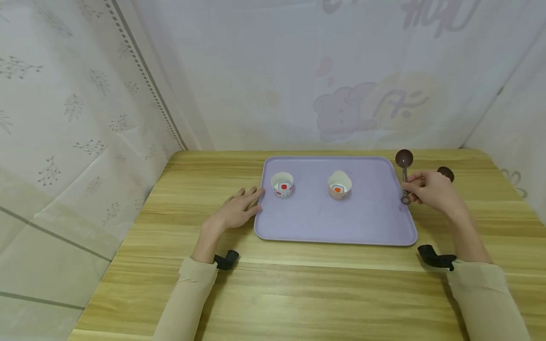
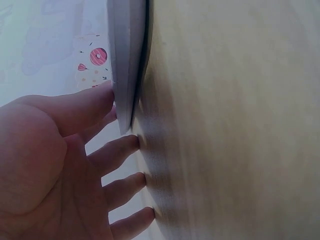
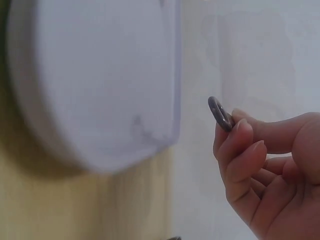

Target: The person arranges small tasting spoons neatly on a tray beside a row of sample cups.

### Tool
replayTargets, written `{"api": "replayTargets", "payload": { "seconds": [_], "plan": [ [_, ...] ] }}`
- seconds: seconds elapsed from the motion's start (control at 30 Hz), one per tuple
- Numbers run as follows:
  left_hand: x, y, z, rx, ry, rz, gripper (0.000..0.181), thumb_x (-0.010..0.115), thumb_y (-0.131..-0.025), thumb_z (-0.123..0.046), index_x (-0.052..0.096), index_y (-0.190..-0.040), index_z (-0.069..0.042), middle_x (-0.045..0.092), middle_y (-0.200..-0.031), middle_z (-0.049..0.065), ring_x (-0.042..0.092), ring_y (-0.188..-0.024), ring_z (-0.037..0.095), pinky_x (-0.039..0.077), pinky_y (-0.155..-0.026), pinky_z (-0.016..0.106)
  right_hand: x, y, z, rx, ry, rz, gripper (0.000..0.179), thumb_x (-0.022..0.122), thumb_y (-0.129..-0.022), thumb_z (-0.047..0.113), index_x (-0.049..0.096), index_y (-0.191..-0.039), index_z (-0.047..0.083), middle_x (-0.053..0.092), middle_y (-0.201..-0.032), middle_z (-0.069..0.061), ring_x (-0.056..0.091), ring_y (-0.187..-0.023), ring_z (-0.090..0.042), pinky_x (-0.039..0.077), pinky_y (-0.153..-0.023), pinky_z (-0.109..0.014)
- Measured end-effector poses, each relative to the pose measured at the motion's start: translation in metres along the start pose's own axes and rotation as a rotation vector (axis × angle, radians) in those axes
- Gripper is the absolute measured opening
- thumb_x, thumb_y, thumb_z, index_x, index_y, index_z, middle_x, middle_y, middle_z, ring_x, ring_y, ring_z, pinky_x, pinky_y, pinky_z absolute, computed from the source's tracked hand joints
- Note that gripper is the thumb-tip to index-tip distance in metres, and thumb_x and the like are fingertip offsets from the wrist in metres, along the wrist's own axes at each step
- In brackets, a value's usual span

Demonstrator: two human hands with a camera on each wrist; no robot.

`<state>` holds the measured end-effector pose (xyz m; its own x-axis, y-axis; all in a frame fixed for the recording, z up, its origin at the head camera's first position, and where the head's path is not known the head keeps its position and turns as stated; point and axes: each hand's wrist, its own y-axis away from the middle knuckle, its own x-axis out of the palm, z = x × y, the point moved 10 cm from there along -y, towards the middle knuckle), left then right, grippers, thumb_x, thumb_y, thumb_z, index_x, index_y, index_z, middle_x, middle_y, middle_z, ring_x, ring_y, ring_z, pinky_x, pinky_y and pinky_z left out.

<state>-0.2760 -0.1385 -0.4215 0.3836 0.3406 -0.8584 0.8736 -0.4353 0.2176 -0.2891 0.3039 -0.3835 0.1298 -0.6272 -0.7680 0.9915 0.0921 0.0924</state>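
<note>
My right hand (image 1: pixel 436 190) pinches the handle of a dark brown measuring spoon (image 1: pixel 404 158) over the right edge of the lilac tray (image 1: pixel 307 222). The round bowl points to the back wall, and the handle's ring end (image 3: pixel 218 112) pokes out past the fingertips in the right wrist view. At the tray's left edge lies my left hand (image 1: pixel 236 210), fingers spread. In the left wrist view its thumb (image 2: pixel 85 110) touches the rim, while other fingertips rest on the table. Two paper baking cups stand on the tray, one red-patterned (image 1: pixel 283 189) at left, one peach (image 1: pixel 340 189) nearer the middle.
A second dark brown spoon (image 1: pixel 445 173) lies on the wooden table (image 1: pixel 298 293) behind my right hand, mostly hidden. A pale printed curtain (image 1: pixel 256 94) hangs along the table's back edge, with more cloth at both sides. Black wrist mounts (image 1: pixel 435 258) stick out from both sleeves.
</note>
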Motion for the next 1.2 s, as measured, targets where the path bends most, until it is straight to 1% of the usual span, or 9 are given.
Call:
{"api": "replayTargets", "payload": {
  "seconds": [0.07,0.23,0.37,0.57,0.87,1.1,1.2],
  "plan": [
    [0.0,0.0,0.001,0.002,-0.002,0.0,0.058,0.046,-0.109,-0.032,0.028,-0.161,-0.015,0.02,-0.165,0.018,0.01,-0.15,0.048,0.01,-0.118,0.066,0.003,-0.001,0.006,0.001,-0.021,-0.001,0.034,0.059,-0.104,0.021,0.055,-0.114,-0.011,0.068,-0.07,-0.004,0.065,-0.062,-0.022,0.052,-0.055,-0.029],
    [0.001,-0.001,0.001,0.007,-0.002,-0.001,0.058,0.046,-0.109,-0.032,0.028,-0.161,-0.016,0.02,-0.165,0.018,0.01,-0.15,0.047,0.01,-0.118,0.066,0.007,-0.004,0.016,-0.002,-0.027,-0.01,0.036,0.061,-0.103,0.023,0.055,-0.116,-0.01,0.069,-0.073,-0.003,0.066,-0.064,-0.023,0.052,-0.055,-0.028],
    [0.001,-0.002,0.001,0.008,-0.001,-0.001,0.058,0.046,-0.109,-0.032,0.028,-0.161,-0.016,0.02,-0.165,0.017,0.01,-0.15,0.047,0.01,-0.118,0.067,0.011,-0.006,0.026,-0.025,-0.039,-0.007,0.037,0.062,-0.102,0.022,0.056,-0.117,-0.011,0.07,-0.076,-0.005,0.066,-0.066,-0.025,0.053,-0.056,-0.029],
    [0.0,-0.002,0.0,0.007,-0.003,0.0,0.058,0.046,-0.109,-0.032,0.028,-0.161,-0.016,0.021,-0.165,0.017,0.01,-0.15,0.048,0.01,-0.118,0.066,0.017,-0.007,0.041,-0.043,-0.068,0.001,0.035,0.063,-0.101,0.021,0.056,-0.117,-0.009,0.071,-0.081,-0.007,0.066,-0.068,-0.025,0.051,-0.056,-0.027],
    [0.001,-0.001,0.0,0.004,0.0,0.001,0.058,0.046,-0.109,-0.032,0.028,-0.161,-0.016,0.02,-0.165,0.017,0.01,-0.151,0.047,0.009,-0.118,0.066,0.027,-0.011,0.061,-0.04,-0.068,0.014,0.033,0.064,-0.101,0.021,0.055,-0.117,-0.007,0.07,-0.077,-0.006,0.065,-0.066,-0.025,0.049,-0.056,-0.027],
    [0.001,-0.001,0.001,0.001,-0.004,0.001,0.058,0.046,-0.109,-0.032,0.028,-0.161,-0.016,0.02,-0.165,0.016,0.009,-0.151,0.046,0.009,-0.119,0.066,0.035,-0.015,0.079,-0.066,-0.068,0.002,0.028,0.065,-0.099,0.016,0.056,-0.113,-0.007,0.069,-0.072,-0.005,0.062,-0.059,-0.02,0.048,-0.054,-0.027],
    [0.0,-0.001,0.001,0.0,0.002,0.001,0.058,0.046,-0.109,-0.032,0.028,-0.161,-0.016,0.02,-0.166,0.016,0.009,-0.151,0.046,0.009,-0.119,0.065,0.039,-0.017,0.085,-0.074,-0.075,0.008,0.027,0.065,-0.1,0.017,0.056,-0.112,-0.006,0.069,-0.071,-0.004,0.061,-0.059,-0.019,0.047,-0.054,-0.027]
  ]
}}
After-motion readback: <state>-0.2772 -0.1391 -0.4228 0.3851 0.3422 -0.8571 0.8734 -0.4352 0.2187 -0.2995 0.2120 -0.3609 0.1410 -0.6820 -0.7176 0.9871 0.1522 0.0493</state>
